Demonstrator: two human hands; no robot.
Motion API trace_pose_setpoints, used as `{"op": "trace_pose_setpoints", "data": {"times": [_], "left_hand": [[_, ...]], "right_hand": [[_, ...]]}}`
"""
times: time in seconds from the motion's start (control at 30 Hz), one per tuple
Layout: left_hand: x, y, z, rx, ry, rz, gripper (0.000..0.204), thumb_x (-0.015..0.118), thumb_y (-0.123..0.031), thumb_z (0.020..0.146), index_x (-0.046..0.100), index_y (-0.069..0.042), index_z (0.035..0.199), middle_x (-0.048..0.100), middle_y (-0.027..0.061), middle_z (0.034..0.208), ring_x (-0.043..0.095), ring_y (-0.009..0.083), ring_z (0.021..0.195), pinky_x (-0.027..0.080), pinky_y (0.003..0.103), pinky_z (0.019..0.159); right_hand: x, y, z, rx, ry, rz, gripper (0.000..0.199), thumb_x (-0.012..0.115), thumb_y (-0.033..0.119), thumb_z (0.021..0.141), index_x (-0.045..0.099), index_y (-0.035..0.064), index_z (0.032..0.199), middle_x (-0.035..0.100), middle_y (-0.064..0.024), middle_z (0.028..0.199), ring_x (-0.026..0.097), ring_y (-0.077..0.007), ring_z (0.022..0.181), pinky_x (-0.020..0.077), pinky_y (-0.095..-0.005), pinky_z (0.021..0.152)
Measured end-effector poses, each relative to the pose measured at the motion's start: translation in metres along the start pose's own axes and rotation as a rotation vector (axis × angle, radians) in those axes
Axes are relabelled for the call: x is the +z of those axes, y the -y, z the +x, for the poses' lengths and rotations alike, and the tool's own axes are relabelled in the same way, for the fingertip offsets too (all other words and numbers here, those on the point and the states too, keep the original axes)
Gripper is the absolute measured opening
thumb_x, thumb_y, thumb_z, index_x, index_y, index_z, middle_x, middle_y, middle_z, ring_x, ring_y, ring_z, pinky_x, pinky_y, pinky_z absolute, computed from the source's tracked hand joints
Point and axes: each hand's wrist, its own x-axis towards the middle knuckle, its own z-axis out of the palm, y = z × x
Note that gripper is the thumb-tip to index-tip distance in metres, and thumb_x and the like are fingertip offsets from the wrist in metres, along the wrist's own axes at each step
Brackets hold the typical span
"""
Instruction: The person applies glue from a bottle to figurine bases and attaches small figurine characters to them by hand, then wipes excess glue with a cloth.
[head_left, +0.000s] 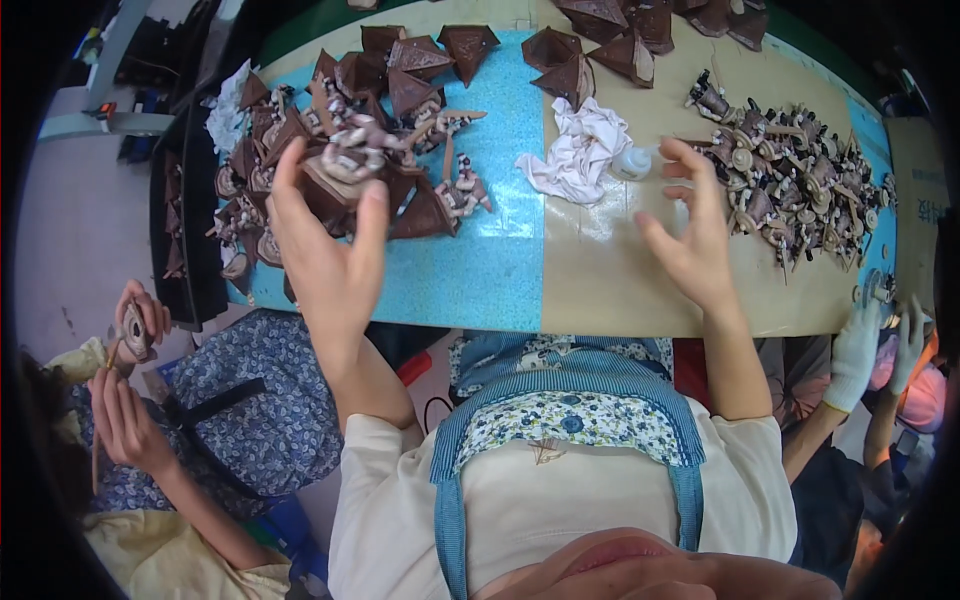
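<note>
My left hand [325, 250] is raised over the table and grips a brown triangular leather piece [335, 180] with pale straps, thumb and fingers around its lower edge. It sits right at the front of a heap of similar brown pieces [330, 110] on the blue mat [495, 255]. My right hand [690, 230] hovers over the tan board [610, 285], fingers spread and curled, holding nothing. It is nearest a small white bottle [632, 163] and a crumpled white cloth [580, 150].
A pile of small brown and cream strap parts [800, 180] lies at the right. More brown triangular pieces [600, 45] sit at the table's far edge. A person at my left holds a small part [135, 330]; another person's white-gloved hands [870, 340] work at my right.
</note>
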Motion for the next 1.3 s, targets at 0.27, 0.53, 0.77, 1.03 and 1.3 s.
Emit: {"op": "trace_pose_setpoints", "data": {"times": [0.27,0.53,0.77,1.03,1.3], "left_hand": [[0.055,-0.051,0.018,0.310,-0.016,0.010,0.037,0.066,-0.011,0.080,0.054,0.003,0.112,0.058,0.0193,0.104,0.057,0.0340,0.098,0.047,0.040,0.082],[0.158,-0.076,0.054,0.227,0.220,0.261,0.024,0.068,-0.018,0.077,0.052,-0.002,0.087,0.062,0.0132,0.071,0.062,0.0344,0.065,0.046,0.041,0.062],[0.098,-0.073,0.036,0.367,0.050,-0.035,0.012,0.061,-0.005,0.076,0.056,-0.007,0.087,0.058,0.0130,0.071,0.059,0.0339,0.064,0.044,0.044,0.058],[0.058,-0.076,-0.028,0.565,0.702,0.239,0.022,0.058,0.002,0.070,0.062,-0.009,0.089,0.053,0.0074,0.078,0.051,0.0278,0.076,0.042,0.040,0.073],[0.121,-0.034,-0.074,0.222,0.246,-0.308,0.029,0.062,-0.004,0.071,0.055,0.004,0.098,0.057,0.0197,0.097,0.052,0.0367,0.093,0.043,0.042,0.081]], "right_hand": [[0.017,-0.018,0.019,-0.113,-0.037,-0.131,0.049,0.067,-0.002,0.070,0.052,0.0037,0.117,0.054,-0.0150,0.114,0.050,-0.0319,0.104,0.0418,-0.0369,0.090],[0.023,-0.025,0.015,-0.132,-0.101,-0.073,0.031,0.065,-0.002,0.076,0.057,0.0036,0.106,0.060,-0.0128,0.099,0.052,-0.0316,0.092,0.0431,-0.0378,0.080],[0.006,-0.020,0.004,-0.049,-0.121,0.061,0.025,0.059,0.002,0.085,0.054,-0.0012,0.109,0.055,-0.0121,0.093,0.056,-0.0250,0.087,0.0439,-0.0329,0.078],[-0.007,-0.020,-0.011,-0.064,-0.116,0.320,0.036,0.051,0.006,0.093,0.047,-0.0020,0.127,0.046,-0.0094,0.107,0.057,-0.0151,0.090,0.0480,-0.0259,0.078],[-0.017,-0.017,-0.029,-0.036,-0.045,0.447,0.041,0.057,0.006,0.090,0.046,-0.0019,0.130,0.049,-0.0085,0.113,0.054,-0.0123,0.093,0.0486,-0.0258,0.077]]}}
